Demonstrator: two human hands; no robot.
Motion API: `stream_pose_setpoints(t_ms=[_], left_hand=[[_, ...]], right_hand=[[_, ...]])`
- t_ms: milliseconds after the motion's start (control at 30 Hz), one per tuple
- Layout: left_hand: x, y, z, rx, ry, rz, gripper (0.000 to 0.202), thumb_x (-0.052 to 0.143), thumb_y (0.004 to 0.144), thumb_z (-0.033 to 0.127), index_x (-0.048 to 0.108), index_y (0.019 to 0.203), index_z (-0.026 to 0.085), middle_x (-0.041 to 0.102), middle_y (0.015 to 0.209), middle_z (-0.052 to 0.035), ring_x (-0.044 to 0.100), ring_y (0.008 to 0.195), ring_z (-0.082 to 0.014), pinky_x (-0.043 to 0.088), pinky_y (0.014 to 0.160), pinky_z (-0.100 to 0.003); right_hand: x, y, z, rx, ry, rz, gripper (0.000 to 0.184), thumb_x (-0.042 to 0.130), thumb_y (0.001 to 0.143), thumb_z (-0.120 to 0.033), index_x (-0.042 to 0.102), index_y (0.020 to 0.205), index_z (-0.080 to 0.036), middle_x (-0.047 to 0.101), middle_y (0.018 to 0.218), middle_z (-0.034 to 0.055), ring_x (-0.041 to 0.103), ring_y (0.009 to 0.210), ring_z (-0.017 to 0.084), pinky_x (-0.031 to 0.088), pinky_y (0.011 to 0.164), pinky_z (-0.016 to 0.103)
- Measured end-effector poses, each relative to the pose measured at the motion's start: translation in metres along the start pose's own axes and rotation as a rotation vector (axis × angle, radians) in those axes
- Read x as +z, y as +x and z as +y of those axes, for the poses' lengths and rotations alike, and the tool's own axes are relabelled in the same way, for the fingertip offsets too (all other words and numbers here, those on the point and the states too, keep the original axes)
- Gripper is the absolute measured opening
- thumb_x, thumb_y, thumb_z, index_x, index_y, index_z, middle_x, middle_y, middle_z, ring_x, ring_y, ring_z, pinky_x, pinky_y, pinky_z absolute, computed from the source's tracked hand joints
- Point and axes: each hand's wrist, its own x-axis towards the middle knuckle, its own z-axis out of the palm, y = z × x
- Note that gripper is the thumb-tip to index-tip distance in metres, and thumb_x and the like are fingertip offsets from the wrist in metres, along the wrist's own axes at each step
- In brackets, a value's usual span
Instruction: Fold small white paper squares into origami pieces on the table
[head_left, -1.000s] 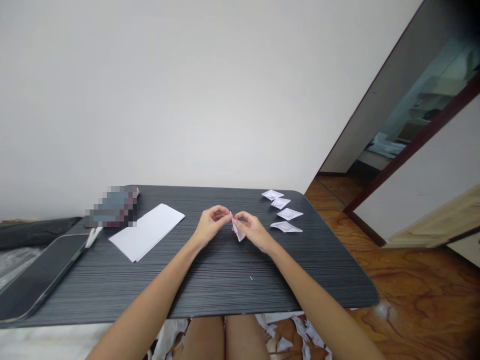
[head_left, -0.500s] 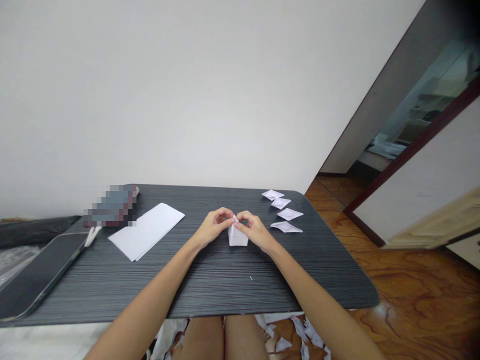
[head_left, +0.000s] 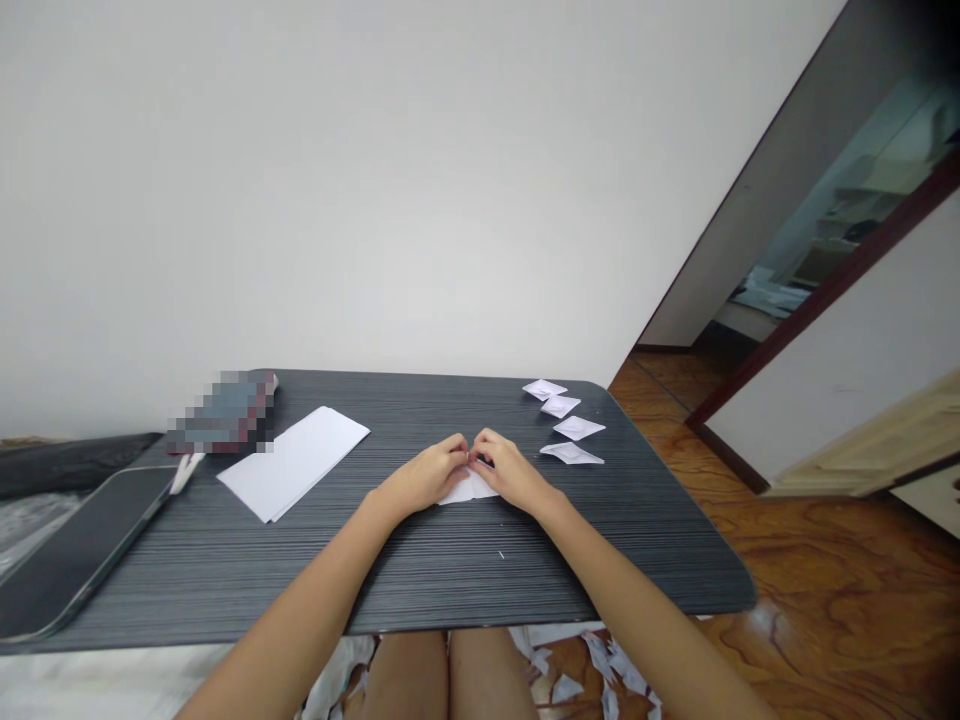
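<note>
A white piece of folded paper point(head_left: 471, 488) lies low over the middle of the dark table, a crease running down it. My left hand point(head_left: 431, 473) covers its left part, with thumb and fingertips pinched at the top near the crease. From the other side my right hand point(head_left: 508, 468) pinches the same upper edge, its fingertips almost meeting the left ones. The paper's top is mostly hidden behind my fingers. Several folded paper boats point(head_left: 579, 428) sit in a staggered row right of my right hand.
A stack of white paper sheets point(head_left: 296, 462) lies on the table point(head_left: 405, 400) at left. Beyond it are a pixelated object point(head_left: 225, 412) and a dark flat tray-like panel point(head_left: 82, 550). Paper scraps point(head_left: 566, 688) litter the floor below the front edge.
The folded paper stood upright and narrow between my fingers; now it is spread wider and lower. My left hand has turned and come down over it; my right hand has shifted slightly down.
</note>
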Motion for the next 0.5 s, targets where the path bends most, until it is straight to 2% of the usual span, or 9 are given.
stream_pose_setpoints(t_ms=[67, 133, 233, 333, 400, 500], left_hand=[[-0.006, -0.003, 0.005, 0.049, 0.077, -0.068, 0.034, 0.047, 0.076, 0.039, 0.054, 0.095, 0.013, 0.049, 0.094, -0.0086, 0.050, 0.084, -0.0181, 0.040, 0.077, -0.029], [-0.008, -0.005, 0.011, 0.052, 0.205, -0.096, 0.044, 0.048, 0.073, 0.045, 0.053, 0.098, 0.010, 0.050, 0.093, -0.0111, 0.050, 0.083, -0.0210, 0.040, 0.076, -0.032], [-0.007, -0.005, 0.016, 0.073, 0.359, -0.114, 0.039, 0.040, 0.079, 0.040, 0.053, 0.097, 0.009, 0.051, 0.090, -0.0128, 0.050, 0.082, -0.0225, 0.040, 0.075, -0.034], [-0.005, -0.003, 0.018, 0.106, 0.431, -0.133, 0.035, 0.036, 0.081, 0.037, 0.054, 0.094, 0.010, 0.053, 0.086, -0.0120, 0.050, 0.081, -0.0219, 0.039, 0.074, -0.034], [-0.006, -0.002, 0.018, 0.119, 0.454, -0.145, 0.034, 0.035, 0.082, 0.036, 0.055, 0.093, 0.011, 0.053, 0.085, -0.0111, 0.049, 0.078, -0.0210, 0.039, 0.073, -0.034], [-0.009, -0.001, 0.019, 0.118, 0.471, -0.153, 0.033, 0.034, 0.082, 0.036, 0.056, 0.090, 0.013, 0.053, 0.082, -0.0100, 0.049, 0.076, -0.0199, 0.039, 0.072, -0.033]], right_hand=[[-0.005, -0.001, -0.001, -0.043, -0.012, -0.061, 0.011, 0.046, 0.077, -0.014, 0.057, 0.074, -0.016, 0.051, 0.080, 0.0036, 0.049, 0.073, 0.013, 0.039, 0.068, 0.026], [-0.011, -0.004, -0.003, -0.072, -0.028, -0.111, 0.012, 0.047, 0.078, -0.015, 0.058, 0.079, -0.016, 0.053, 0.083, 0.0046, 0.050, 0.077, 0.014, 0.039, 0.072, 0.027], [-0.021, -0.012, -0.007, -0.117, -0.042, -0.184, 0.018, 0.046, 0.079, -0.020, 0.058, 0.092, -0.018, 0.051, 0.099, 0.0070, 0.048, 0.093, 0.017, 0.037, 0.084, 0.030], [-0.029, -0.022, -0.008, -0.169, -0.056, -0.265, 0.031, 0.050, 0.078, -0.026, 0.052, 0.107, -0.018, 0.047, 0.111, 0.0085, 0.041, 0.107, 0.018, 0.032, 0.093, 0.031], [-0.032, -0.027, -0.007, -0.184, -0.076, -0.285, 0.038, 0.053, 0.076, -0.028, 0.048, 0.113, -0.017, 0.046, 0.115, 0.0090, 0.039, 0.110, 0.018, 0.032, 0.094, 0.031], [-0.032, -0.030, -0.004, -0.203, -0.115, -0.261, 0.032, 0.049, 0.079, -0.025, 0.050, 0.110, -0.018, 0.049, 0.113, 0.0082, 0.042, 0.107, 0.017, 0.034, 0.093, 0.031]])
